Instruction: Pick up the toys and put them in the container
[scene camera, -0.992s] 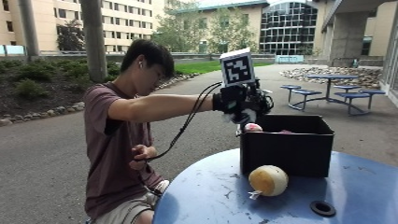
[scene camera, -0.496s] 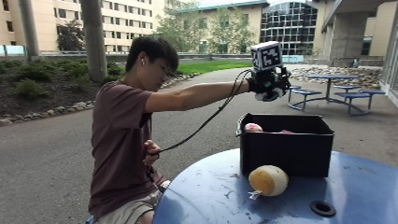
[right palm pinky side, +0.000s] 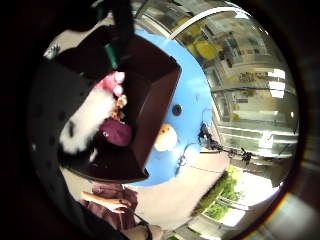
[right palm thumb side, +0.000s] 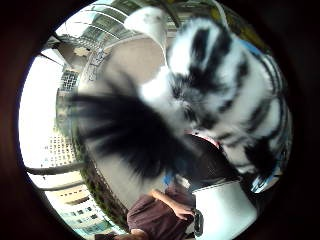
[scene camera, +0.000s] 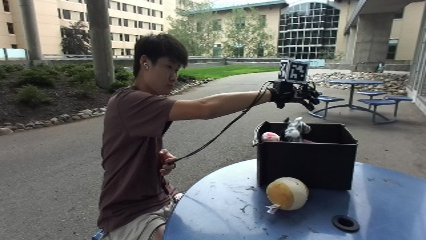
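Now some toys are in the box (scene camera: 303, 160), one is left.
Outside: hand (scene camera: 296, 94) is above the box, fingers spread, holding nothing; striped toy (scene camera: 293, 130) sits inside; ball (scene camera: 287, 193) waits at 7 o'clock. Palm views: pink toy (right palm pinky side: 111, 82) inside too.

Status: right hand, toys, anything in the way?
Right hand open, above the container. Striped plush at its top, pink toy inside. Round cream toy on the table, nothing blocking it.

A blue round table (scene camera: 226, 210) has perhaps a central hole (scene camera: 345, 223).
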